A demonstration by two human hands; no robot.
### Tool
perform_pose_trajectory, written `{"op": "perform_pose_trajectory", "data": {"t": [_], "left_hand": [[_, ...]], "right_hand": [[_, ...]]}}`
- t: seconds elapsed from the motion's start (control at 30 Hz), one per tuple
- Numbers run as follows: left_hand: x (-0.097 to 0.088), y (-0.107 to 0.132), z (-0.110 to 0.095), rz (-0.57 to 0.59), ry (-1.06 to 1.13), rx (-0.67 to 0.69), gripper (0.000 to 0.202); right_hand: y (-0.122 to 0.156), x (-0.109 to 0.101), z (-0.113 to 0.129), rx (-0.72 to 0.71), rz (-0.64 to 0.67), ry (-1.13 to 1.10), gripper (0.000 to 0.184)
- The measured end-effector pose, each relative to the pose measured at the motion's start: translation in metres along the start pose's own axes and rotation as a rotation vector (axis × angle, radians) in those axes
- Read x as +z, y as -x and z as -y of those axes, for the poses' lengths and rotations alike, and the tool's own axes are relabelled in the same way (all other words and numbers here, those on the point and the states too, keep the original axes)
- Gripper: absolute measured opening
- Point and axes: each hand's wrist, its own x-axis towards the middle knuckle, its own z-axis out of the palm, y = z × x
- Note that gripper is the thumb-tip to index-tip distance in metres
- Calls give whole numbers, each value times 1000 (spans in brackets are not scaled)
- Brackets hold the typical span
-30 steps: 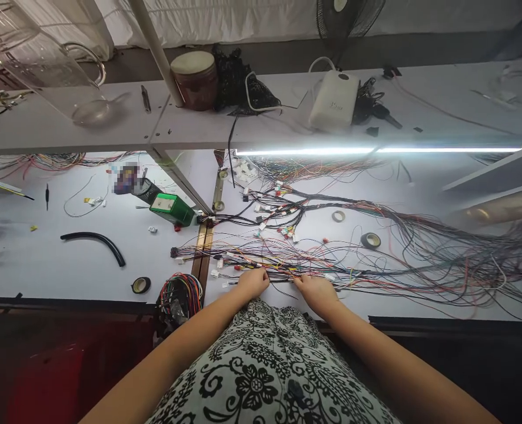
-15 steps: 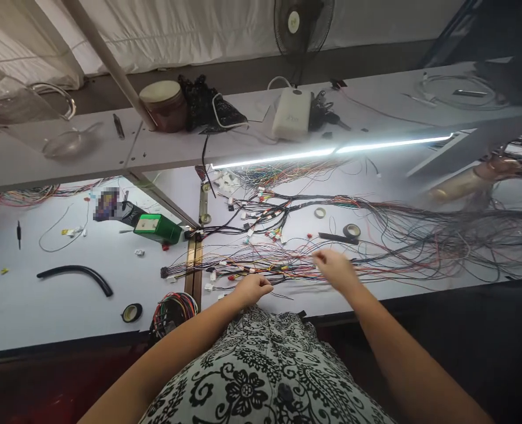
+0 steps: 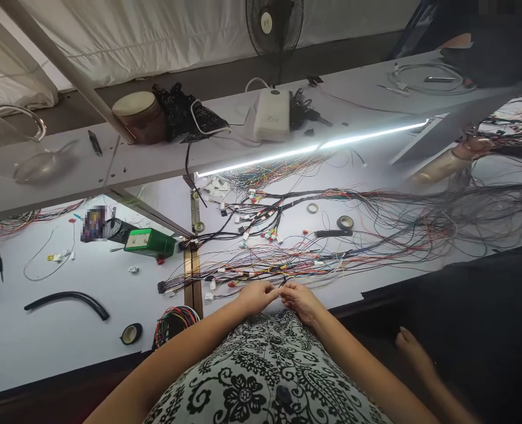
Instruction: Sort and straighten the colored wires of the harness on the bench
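Head view: left hand [image 3: 255,296] and right hand [image 3: 299,299], each grip pinched on wire bundle [image 3: 282,272]; lidded jar [image 3: 133,116] on shelf [image 3: 163,156].

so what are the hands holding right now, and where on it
Both hands, left hand and right hand, pinch a thin wire between their fingertips at the harness's near edge; which part cannot be told.

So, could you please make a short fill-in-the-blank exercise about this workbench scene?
1. Both hands, left hand and right hand, pinch thin ____ at the table's near edge.
2. The box lying left of the wire bundle is ____ in colour.
3. On the shelf, the round jar stands ____ of the white charger.
4. The curved black tube lies to the ____ of both hands.

Missing words: wires; green; left; left
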Motion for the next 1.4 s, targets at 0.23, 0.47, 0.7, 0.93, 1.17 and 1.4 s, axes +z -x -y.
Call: {"op": "perform_pose_trajectory", "data": {"t": [0.23, 0.47, 0.7, 0.93, 1.17, 1.4], "left_hand": [[12, -28, -2, 123, 316, -125, 19], [17, -36, -5, 196, 580, -240, 7], [22, -37, -8, 277, 856, -313, 16], [25, -39, -7, 277, 987, -332, 25], [25, -35, -9, 241, 955, -343, 25], [28, -34, -7, 278, 861, -430, 25]], "right_hand": [[2, 2, -11, -71, -29, 34, 27], [8, -3, -13, -161, -71, 144, 22], [11, -7, -11, -197, -26, 161, 26], [7, -11, -17, -131, 25, 61, 31], [4, -12, -16, 6, -25, -146, 42], [-13, -10, -11, -100, -46, -250, 48]]}}
